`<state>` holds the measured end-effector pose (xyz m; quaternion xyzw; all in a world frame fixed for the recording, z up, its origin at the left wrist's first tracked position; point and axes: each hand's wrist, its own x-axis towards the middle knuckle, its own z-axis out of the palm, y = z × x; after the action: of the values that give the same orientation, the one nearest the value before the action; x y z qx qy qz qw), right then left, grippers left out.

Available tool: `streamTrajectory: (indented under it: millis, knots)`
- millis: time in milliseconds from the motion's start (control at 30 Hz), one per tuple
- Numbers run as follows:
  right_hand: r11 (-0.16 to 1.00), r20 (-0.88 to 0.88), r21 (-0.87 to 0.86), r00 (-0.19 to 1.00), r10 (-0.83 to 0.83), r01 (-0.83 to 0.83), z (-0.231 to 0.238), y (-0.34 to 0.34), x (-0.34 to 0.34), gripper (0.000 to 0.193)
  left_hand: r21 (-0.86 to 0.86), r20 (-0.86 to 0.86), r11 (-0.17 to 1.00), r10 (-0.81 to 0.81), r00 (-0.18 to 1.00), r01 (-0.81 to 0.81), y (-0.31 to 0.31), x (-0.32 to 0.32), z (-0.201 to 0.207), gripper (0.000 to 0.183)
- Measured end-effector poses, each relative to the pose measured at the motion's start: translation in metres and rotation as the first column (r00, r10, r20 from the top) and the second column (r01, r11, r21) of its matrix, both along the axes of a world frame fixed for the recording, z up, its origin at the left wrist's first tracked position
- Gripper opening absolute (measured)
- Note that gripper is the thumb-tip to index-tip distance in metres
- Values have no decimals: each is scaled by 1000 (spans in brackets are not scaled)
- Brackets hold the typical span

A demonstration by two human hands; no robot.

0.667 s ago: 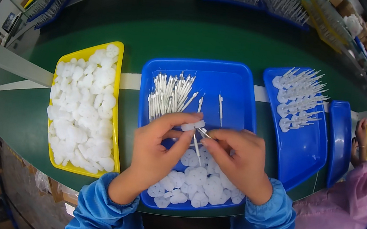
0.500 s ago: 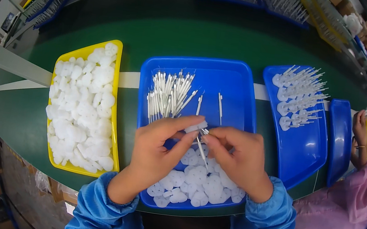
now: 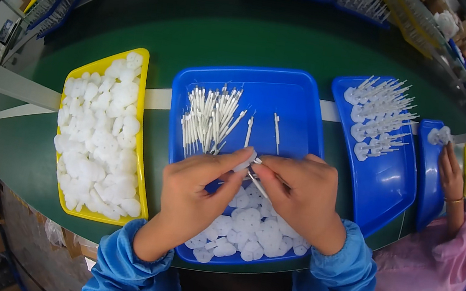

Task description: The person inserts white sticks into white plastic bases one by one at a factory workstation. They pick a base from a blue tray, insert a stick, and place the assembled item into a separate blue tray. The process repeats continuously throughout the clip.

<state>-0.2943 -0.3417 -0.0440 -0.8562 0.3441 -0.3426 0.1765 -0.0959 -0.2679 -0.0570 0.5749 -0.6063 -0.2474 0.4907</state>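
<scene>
Over the near half of the middle tray [image 3: 301, 116], your left hand [image 3: 194, 189] is closed, thumb and forefinger gripping a white disc [image 3: 245, 162] tilted on edge. Your right hand [image 3: 306, 197] is also closed, fingertips pinched on a thin rod [image 3: 257, 161] whose pale end shows at the disc's right side. Your fingers hide the joint: whether the rod is seated or only touching cannot be told. A second rod [image 3: 259, 185] slants down to the right beneath the grip; its upper end is also covered.

By my judgement, the step in hand is fitting a rod to the disc. The next move calls for you to keep the disc firm in the left pinch, line the rod up and press straight, without knocking the second rod.

Below and near your hands lie loose discs [image 3: 256, 232]. At the tray's far left stands a bundle of rods [image 3: 210, 119], with two single rods [image 3: 276, 133] apart to its right. Farther left, a yellow tray [image 3: 137, 182] is heaped with white pieces [image 3: 97, 138]. To the right, a blue tray [image 3: 381, 196] bears rodded discs [image 3: 376, 121] at its far end. Beyond it, a co-worker's hand [image 3: 452, 176] reaches to a narrow tray [image 3: 425, 196].
</scene>
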Motion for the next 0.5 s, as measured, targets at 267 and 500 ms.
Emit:
streamTrajectory:
  millis: [267,500]
  knots:
    - [993,82,117,996,25,-34,0,-3,-2,11,52,-126,997,-48,991,55,-2,0,-4,47]
    - [998,55,-57,998,41,-38,5,-6,-7,34,55,-306,990,-105,946,128,-5,7,-3,55]
